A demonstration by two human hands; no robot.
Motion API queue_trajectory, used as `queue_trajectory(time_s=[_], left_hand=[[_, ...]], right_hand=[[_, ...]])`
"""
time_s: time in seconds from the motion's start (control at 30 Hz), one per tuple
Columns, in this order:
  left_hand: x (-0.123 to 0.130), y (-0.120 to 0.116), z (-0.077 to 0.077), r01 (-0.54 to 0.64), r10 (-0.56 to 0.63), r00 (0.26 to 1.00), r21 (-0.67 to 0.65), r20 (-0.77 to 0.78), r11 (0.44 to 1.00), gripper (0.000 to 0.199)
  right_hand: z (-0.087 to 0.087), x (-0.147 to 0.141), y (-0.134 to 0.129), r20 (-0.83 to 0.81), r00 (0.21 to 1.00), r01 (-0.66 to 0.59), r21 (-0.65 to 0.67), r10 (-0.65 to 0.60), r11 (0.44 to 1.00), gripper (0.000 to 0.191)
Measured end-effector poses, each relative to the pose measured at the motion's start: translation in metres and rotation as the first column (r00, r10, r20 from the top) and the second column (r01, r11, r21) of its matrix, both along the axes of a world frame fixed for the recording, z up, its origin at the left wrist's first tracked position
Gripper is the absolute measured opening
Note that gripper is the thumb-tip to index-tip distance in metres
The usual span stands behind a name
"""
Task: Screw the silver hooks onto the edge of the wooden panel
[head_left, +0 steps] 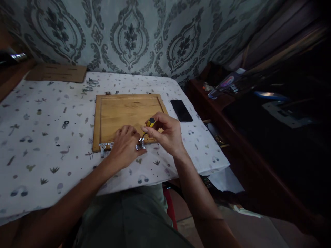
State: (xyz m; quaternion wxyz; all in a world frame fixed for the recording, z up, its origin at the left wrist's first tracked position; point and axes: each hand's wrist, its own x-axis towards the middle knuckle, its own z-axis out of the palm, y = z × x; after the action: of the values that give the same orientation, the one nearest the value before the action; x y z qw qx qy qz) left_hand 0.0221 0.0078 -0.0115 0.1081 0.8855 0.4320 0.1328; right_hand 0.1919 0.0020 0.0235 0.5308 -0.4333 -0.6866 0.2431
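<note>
A wooden cabinet door [124,110] with a raised frame lies flat on the table. Metal hinges [102,147] sit along its near edge, at the left end. My right hand [168,132] pinches a short yellow-and-black screwdriver [150,122], its shaft slanting down to another metal hinge [141,144] on the same edge. My left hand [126,143] rests over the door's near edge, thumb and fingers around that hinge. Whether the tip sits in a screw is too small to tell.
A black phone [181,111] lies right of the door. A white patterned cloth [64,172] covers the table. Cardboard [57,73] and a small clear packet [91,82] lie at the back left. A plastic bottle [227,82] is on the dark furniture to the right.
</note>
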Motion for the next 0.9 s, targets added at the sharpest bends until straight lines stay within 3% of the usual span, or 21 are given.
queue_trajectory(time_s=[0.2,0.47,0.57,0.73,0.9], left_hand=[[0.001,0.000,0.003,-0.004,0.003,1.000,-0.022,-0.014,1.000,0.045],[0.001,-0.001,0.003,-0.010,0.010,1.000,-0.012,-0.004,1.000,0.040],[0.001,-0.001,0.003,-0.011,0.011,1.000,-0.007,0.010,1.000,0.040],[0.001,-0.001,0.001,-0.015,0.015,1.000,-0.006,0.008,1.000,0.037],[0.001,-0.001,0.002,-0.015,0.015,1.000,-0.007,-0.003,1.000,0.038]], right_hand=[[0.004,-0.003,-0.002,0.049,0.997,0.054,0.022,-0.055,0.998,0.037],[0.012,0.001,0.000,-0.063,0.989,0.135,0.011,-0.134,0.991,0.035],[0.000,0.004,0.008,-0.153,0.976,0.155,-0.031,-0.158,0.987,0.037],[-0.037,0.015,0.025,-0.269,0.943,0.155,-0.157,-0.193,0.975,0.040],[-0.062,0.027,0.023,-0.042,0.978,0.197,-0.167,-0.206,0.966,0.022]])
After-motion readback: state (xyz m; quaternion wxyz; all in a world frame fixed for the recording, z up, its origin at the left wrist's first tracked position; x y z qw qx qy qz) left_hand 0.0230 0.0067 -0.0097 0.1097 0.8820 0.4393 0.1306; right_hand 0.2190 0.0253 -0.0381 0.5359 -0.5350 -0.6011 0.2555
